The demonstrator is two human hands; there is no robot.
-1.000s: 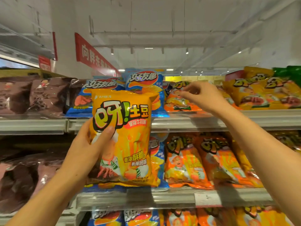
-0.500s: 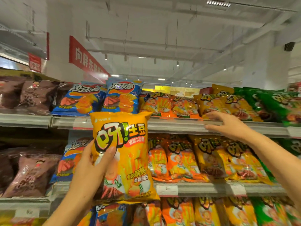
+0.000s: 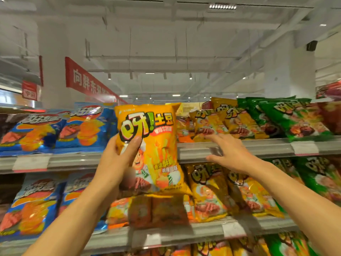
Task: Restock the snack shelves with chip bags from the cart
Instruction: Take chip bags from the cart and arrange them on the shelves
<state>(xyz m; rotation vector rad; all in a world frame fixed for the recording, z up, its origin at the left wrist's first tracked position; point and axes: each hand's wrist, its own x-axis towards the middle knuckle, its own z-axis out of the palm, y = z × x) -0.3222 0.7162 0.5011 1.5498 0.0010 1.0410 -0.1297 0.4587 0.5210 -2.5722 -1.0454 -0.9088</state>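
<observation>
Left hand (image 3: 118, 163) grips a puffy orange foil chip bag (image 3: 151, 148), not yet shelved; right hand (image 3: 228, 154), fingers spread and empty, reaches toward the grey metal upper shelf (image 3: 258, 145).

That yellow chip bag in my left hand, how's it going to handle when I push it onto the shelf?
The yellow chip bag looks puffed, so probably light and squashy; the left hand holds it up from one side. Its glossy film may slide on the shelf. Hard pushing likely crushes chips.
</observation>
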